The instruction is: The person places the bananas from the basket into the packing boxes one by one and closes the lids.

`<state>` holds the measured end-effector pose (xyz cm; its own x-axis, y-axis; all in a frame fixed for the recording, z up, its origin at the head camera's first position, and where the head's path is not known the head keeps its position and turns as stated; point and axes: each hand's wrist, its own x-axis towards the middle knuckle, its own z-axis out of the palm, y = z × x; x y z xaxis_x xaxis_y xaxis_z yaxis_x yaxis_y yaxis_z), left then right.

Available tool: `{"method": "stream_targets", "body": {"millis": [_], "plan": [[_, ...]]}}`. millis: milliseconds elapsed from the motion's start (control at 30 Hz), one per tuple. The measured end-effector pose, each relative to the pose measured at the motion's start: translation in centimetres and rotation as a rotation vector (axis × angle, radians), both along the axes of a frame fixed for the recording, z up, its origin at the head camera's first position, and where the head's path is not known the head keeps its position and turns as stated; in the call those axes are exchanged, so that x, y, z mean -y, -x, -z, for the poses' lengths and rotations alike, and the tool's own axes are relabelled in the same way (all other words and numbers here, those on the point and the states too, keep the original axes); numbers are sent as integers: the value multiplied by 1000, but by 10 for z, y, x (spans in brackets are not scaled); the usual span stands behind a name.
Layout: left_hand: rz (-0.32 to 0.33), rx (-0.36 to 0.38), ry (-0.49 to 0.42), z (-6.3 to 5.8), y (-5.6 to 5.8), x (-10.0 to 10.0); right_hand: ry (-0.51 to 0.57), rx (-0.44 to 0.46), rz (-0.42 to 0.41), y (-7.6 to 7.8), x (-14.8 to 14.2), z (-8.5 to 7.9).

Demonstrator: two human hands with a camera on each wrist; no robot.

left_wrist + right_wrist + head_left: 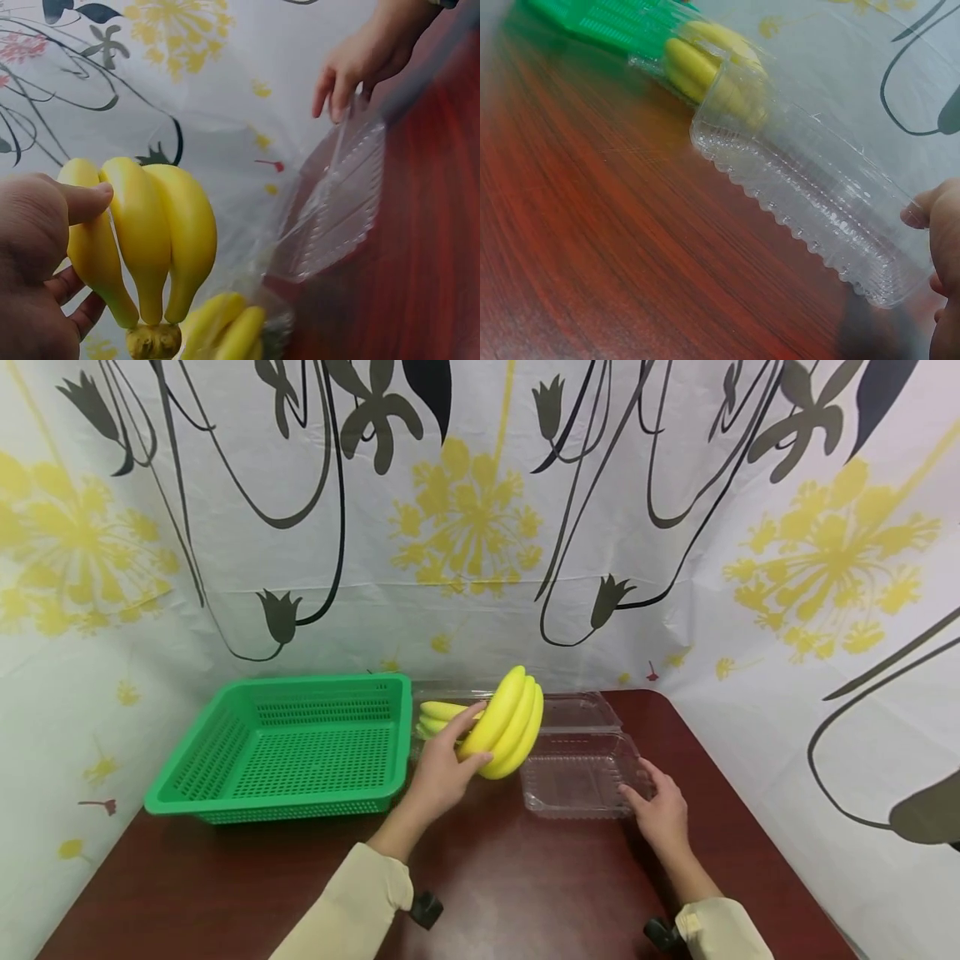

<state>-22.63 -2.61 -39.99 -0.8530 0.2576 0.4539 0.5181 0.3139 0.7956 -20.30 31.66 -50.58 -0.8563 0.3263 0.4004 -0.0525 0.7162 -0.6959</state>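
My left hand (442, 772) grips a bunch of yellow bananas (517, 727) above the table, thumb on the near side. In the left wrist view the held bananas (184, 232) hang with their brown stem end down. My right hand (663, 810) pinches the right rim of a clear plastic clamshell box (573, 789), whose lid (577, 712) lies folded back behind it. The box appears tilted in the right wrist view, with the right thumb (916, 215) at its rim. Behind my left hand, another bunch of bananas (442, 712) lies in clear plastic, partly hidden.
A green perforated plastic basket (318, 768) stands at the left, close beside the clear plastic with the second bunch. The dark red wooden table (510, 877) reaches back to a patterned cloth (480, 635) hanging behind and at both sides.
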Motion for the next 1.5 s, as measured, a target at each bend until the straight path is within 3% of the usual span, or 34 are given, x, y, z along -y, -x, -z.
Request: {"method": "stream_targets", "body": {"millis": [333,967,1333,1500], "plan": [[4,6,-20,18,-7,-23,-4,-35,37,0,0,2],[58,2,-86,36,-8,-61,-10,-32,35,-2,4,3],[18,-27,-21,46,-10,-81,-11,-50,29,-3,4,3],[-39,-103,112,47,-10,-93,1,-46,21,-5,5,2]]}}
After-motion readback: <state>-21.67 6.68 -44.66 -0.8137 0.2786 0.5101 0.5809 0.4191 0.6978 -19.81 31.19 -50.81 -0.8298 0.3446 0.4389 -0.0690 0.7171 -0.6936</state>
